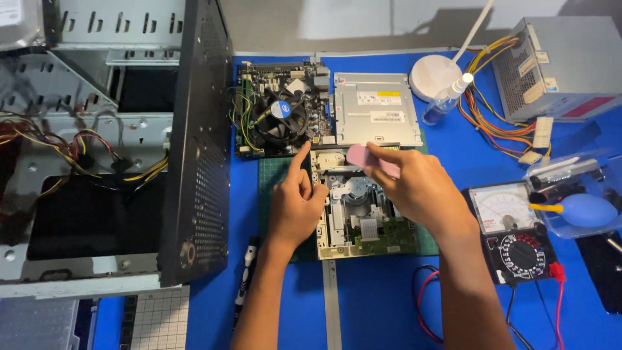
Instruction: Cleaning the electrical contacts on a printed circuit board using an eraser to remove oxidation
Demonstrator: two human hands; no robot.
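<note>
While the right hand (414, 188) pinches a small pink oblong eraser (368, 158) between closed fingertips, that eraser hovers over the opened grey optical drive with its green circuit board (363, 223). Beside it, the left hand (297, 204) rests on the drive's left edge, index finger extended, holding nothing. Around it lies the blue counter (376, 298), with a black analogue multimeter (515, 233) to the right.
</note>
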